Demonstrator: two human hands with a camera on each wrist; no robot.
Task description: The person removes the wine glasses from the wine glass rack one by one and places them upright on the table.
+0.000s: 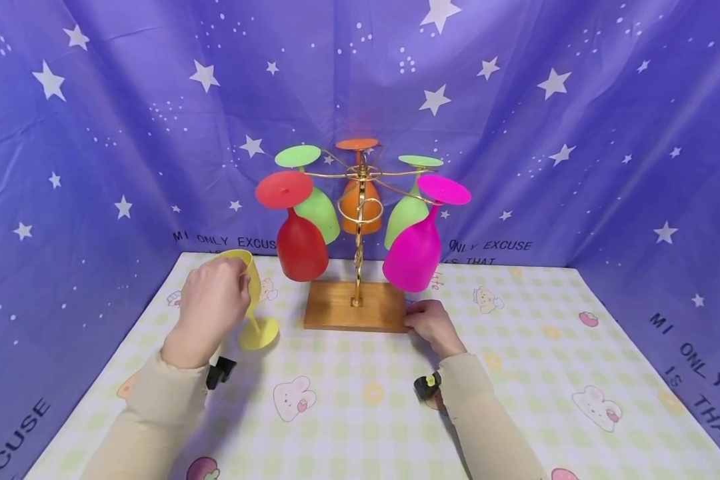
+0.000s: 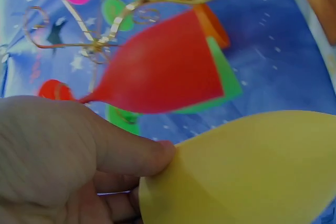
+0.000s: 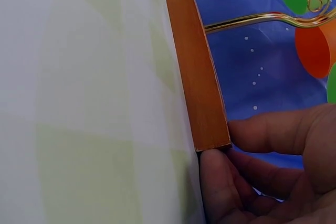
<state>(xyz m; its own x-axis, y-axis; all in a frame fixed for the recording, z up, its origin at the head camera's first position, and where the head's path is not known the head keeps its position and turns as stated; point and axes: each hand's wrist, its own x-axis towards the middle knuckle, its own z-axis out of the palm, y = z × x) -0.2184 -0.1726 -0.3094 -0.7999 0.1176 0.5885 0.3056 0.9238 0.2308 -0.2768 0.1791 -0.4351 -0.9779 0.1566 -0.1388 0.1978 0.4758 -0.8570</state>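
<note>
My left hand (image 1: 211, 303) grips a yellow goblet (image 1: 255, 283) by its bowl, thumb pressed on the outside in the left wrist view. The goblet is slightly tilted, its round foot low over the tablecloth. At the middle stands a gold wire glass rack (image 1: 359, 257) on a wooden base (image 1: 336, 313). Upside down from its arms hang a red goblet (image 1: 303, 247), a magenta goblet (image 1: 413, 257), an orange goblet (image 1: 360, 217) and two green ones. My right hand (image 1: 435, 327) pinches the base's right front corner between thumb and fingers, as the right wrist view shows.
A checked tablecloth (image 1: 372, 427) with cartoon prints covers the table. Purple curtains (image 1: 360, 80) with white stars hang behind and on both sides. The hanging red and magenta bowls jut out toward the front of the rack.
</note>
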